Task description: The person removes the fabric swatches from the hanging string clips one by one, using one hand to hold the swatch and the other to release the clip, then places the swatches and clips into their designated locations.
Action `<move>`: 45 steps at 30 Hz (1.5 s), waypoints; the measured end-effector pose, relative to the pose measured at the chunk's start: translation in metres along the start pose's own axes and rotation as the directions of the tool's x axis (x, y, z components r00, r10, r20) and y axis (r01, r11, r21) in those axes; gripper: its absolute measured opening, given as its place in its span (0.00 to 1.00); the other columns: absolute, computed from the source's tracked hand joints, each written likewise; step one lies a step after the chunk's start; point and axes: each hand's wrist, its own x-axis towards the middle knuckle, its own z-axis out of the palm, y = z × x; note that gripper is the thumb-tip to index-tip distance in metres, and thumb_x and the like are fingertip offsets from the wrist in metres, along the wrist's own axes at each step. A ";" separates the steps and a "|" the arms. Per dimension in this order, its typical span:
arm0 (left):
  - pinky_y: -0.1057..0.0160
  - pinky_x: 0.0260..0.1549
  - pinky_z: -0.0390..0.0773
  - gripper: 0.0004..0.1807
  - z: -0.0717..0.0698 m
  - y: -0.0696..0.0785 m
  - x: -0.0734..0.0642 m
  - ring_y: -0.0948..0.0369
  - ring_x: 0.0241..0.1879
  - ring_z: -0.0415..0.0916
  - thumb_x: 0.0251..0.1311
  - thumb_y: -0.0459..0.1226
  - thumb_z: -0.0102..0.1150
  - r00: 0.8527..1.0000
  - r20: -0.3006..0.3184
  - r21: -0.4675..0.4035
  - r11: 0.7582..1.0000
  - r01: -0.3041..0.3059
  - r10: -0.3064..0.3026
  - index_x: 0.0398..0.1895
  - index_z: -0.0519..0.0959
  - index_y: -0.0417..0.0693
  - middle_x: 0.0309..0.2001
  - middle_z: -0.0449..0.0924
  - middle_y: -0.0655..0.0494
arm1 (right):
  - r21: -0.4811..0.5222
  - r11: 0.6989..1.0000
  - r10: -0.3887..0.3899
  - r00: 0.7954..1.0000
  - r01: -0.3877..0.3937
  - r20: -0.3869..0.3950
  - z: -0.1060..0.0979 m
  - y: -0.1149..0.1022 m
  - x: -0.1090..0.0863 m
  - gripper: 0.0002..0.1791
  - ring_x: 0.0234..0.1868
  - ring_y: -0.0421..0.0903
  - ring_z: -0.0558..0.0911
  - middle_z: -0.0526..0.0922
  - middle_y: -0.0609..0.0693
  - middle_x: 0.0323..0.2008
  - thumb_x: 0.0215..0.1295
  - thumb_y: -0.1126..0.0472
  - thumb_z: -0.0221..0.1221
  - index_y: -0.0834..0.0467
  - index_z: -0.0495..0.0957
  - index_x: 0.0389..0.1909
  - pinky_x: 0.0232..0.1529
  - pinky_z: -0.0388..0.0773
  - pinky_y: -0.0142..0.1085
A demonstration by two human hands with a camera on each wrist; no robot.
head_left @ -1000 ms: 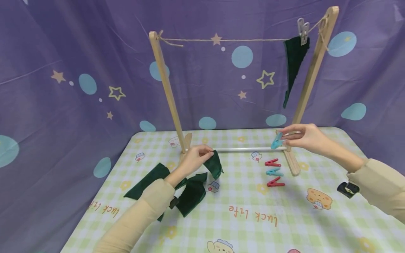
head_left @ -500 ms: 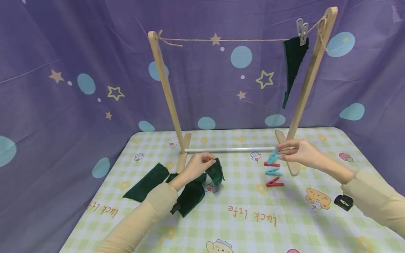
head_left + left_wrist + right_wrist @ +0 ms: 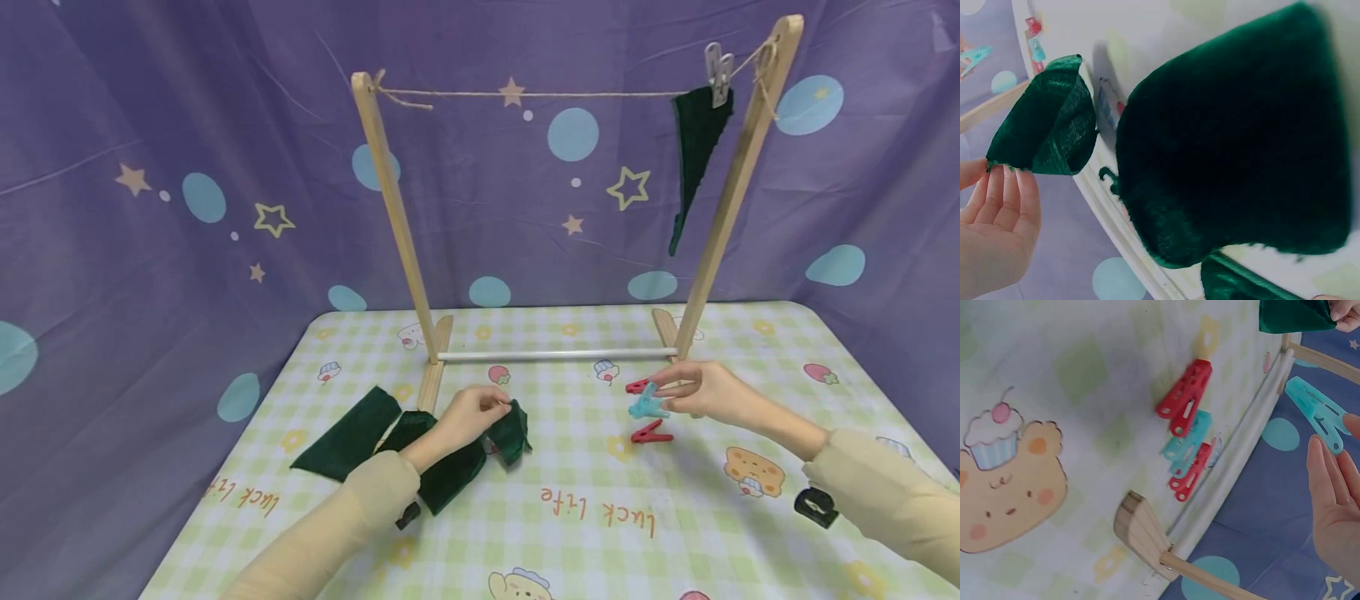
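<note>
My left hand [image 3: 468, 418] pinches a dark green velvety cloth piece [image 3: 512, 435] by its edge between thumb and fingers. In the left wrist view that cloth [image 3: 1047, 119] hangs folded from the fingertips. More green cloth pieces [image 3: 351, 435] lie on the table beneath and left of this hand. My right hand [image 3: 708, 392] pinches a light blue clothespin [image 3: 1317, 411] between thumb and fingertips. In the head view it overlaps another blue clothespin [image 3: 1188, 444] on the table, which lies between two red clothespins [image 3: 1186, 397].
A wooden frame [image 3: 726, 200] stands at the back, with a string [image 3: 585, 94] tied between its posts and a white rod [image 3: 555, 356] low down. A green cloth triangle [image 3: 699, 146] hangs at the string's right end under a metal clip [image 3: 720, 75]. A purple curtain [image 3: 480, 217] rises behind.
Both hands have moved down in the head view, the left with the green cloth, the right with the blue clothespin. The right hand has come from beside the frame's foot to the clothespins.
</note>
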 end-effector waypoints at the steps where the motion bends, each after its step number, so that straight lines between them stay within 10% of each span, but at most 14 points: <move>1: 0.66 0.33 0.74 0.08 0.001 -0.001 -0.001 0.59 0.34 0.76 0.58 0.35 0.54 1.000 0.000 0.004 1.000 -0.004 0.004 0.36 0.79 0.41 0.31 0.80 0.52 | 0.006 1.000 -0.002 1.000 0.002 0.002 0.001 0.001 0.000 0.22 0.42 0.44 0.80 0.74 0.69 0.46 0.54 0.66 0.59 0.72 0.70 0.48 0.32 0.78 0.35; 9: 0.70 0.20 0.73 0.07 0.004 -0.005 -0.013 0.67 0.19 0.70 0.58 0.33 0.53 0.998 0.036 -0.050 0.998 0.048 -0.047 0.36 0.79 0.39 0.24 0.78 0.54 | 0.024 0.998 -0.059 0.998 0.059 0.030 0.009 0.012 -0.004 0.20 0.42 0.47 0.80 0.72 0.71 0.46 0.53 0.69 0.59 0.74 0.70 0.47 0.36 0.77 0.33; 45: 0.64 0.13 0.74 0.05 0.020 -0.029 -0.049 0.59 0.15 0.74 0.56 0.29 0.53 0.977 0.188 -0.067 0.991 0.113 -0.099 0.31 0.77 0.34 0.20 0.78 0.49 | 0.227 0.973 0.018 0.998 -0.031 0.061 0.032 0.058 -0.030 0.24 0.40 0.39 0.80 0.70 0.75 0.46 0.54 0.70 0.57 0.82 0.63 0.48 0.38 0.76 0.32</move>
